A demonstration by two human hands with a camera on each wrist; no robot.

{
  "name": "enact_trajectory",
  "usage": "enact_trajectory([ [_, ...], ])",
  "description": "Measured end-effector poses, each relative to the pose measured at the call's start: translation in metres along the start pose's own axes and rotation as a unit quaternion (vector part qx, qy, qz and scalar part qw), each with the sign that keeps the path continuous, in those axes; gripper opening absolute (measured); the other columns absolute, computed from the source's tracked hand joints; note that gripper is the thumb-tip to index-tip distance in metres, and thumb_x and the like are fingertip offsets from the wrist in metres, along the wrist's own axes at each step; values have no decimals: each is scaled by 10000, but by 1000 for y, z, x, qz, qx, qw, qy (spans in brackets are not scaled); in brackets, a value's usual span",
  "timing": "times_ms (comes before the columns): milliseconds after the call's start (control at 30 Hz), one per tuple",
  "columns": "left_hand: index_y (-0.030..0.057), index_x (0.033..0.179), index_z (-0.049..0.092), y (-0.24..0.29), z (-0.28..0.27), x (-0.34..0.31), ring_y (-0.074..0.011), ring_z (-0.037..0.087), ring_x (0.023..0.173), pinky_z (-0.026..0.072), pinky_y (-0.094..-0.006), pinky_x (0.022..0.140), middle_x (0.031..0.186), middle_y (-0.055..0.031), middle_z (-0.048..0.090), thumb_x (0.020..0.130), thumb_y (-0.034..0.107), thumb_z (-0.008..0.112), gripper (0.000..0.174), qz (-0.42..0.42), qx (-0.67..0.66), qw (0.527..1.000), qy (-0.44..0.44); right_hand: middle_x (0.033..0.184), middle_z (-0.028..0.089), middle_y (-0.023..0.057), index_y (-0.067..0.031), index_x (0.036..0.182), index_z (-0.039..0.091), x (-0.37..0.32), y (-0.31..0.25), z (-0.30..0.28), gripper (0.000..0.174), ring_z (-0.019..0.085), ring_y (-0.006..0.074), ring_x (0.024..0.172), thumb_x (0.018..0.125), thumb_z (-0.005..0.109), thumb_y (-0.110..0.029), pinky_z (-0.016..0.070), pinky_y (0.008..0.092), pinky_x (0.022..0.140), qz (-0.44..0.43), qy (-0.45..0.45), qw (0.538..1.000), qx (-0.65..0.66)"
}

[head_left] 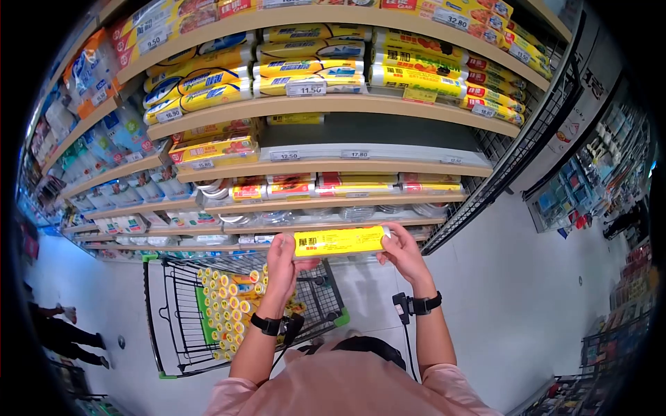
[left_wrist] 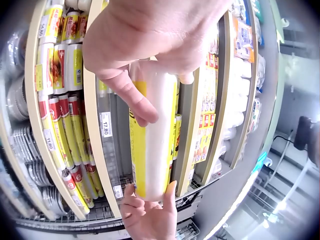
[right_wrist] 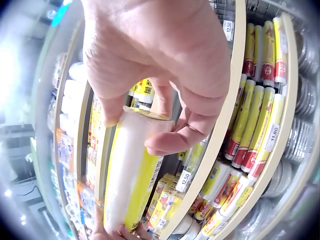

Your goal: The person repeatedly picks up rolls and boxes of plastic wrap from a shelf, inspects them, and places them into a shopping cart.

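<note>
Below stands a cart [head_left: 323, 295], ahead shelves [head_left: 326, 105]; left fingers [left_wrist: 139, 104] and right fingers [right_wrist: 174, 142] grip a roll [head_left: 343, 241].

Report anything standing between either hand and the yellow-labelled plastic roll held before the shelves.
Nothing visible does: the left hand and right hand hold the yellow-labelled plastic roll, one at each end.

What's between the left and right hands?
A yellow-labelled roll, held at its ends by the left hand and right hand; seen in the head view.
</note>
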State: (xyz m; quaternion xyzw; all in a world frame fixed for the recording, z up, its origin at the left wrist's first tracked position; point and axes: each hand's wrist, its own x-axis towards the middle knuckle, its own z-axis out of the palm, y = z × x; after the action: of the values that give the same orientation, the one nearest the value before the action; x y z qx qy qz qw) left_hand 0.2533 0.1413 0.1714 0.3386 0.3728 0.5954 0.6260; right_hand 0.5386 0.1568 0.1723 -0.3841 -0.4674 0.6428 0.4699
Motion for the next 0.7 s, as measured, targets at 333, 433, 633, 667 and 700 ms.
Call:
enact_trajectory([
  [333,105,1288,420,-43,52,-50,-254,633,1050,623,-407,777,1165,-96,550,955,176,615,393,117,96,988,-22,1079,634,126,-50,1368,429,-35,14,-48,400,601,153,695,1000,516,-182,512,280,631,5,-9,991,132],
  [433,55,1287,428,-45,70,-69,-227,580,1120,582,-355,880,1230,-92,490,793,-38,741,592,150,156,976,-27,1131,623,112,-40,1415,401,-44,22,-57,416,612,150,744,1030,466,-182,527,274,687,-7,-19,993,113],
  [633,44,1300,475,-37,116,-90,-187,569,1117,510,-333,968,1214,-71,510,661,-6,858,747,209,288,934,-29,1146,621,107,-39,1422,408,-46,48,-77,412,624,181,788,1059,399,-232,526,291,684,47,-49,988,142],
  [667,47,1284,500,-38,120,-91,-191,583,1095,522,-325,924,1203,-78,524,651,19,872,735,232,332,914,-28,1128,622,111,-42,1417,416,-46,51,-76,410,620,181,767,1058,401,-239,522,291,670,61,-48,987,143],
  [700,50,1268,525,-39,122,-91,-195,597,1073,535,-317,881,1192,-86,537,640,44,885,724,256,375,891,-28,1109,622,116,-45,1412,424,-47,53,-76,409,617,180,746,1058,404,-247,518,291,655,74,-48,986,144],
])
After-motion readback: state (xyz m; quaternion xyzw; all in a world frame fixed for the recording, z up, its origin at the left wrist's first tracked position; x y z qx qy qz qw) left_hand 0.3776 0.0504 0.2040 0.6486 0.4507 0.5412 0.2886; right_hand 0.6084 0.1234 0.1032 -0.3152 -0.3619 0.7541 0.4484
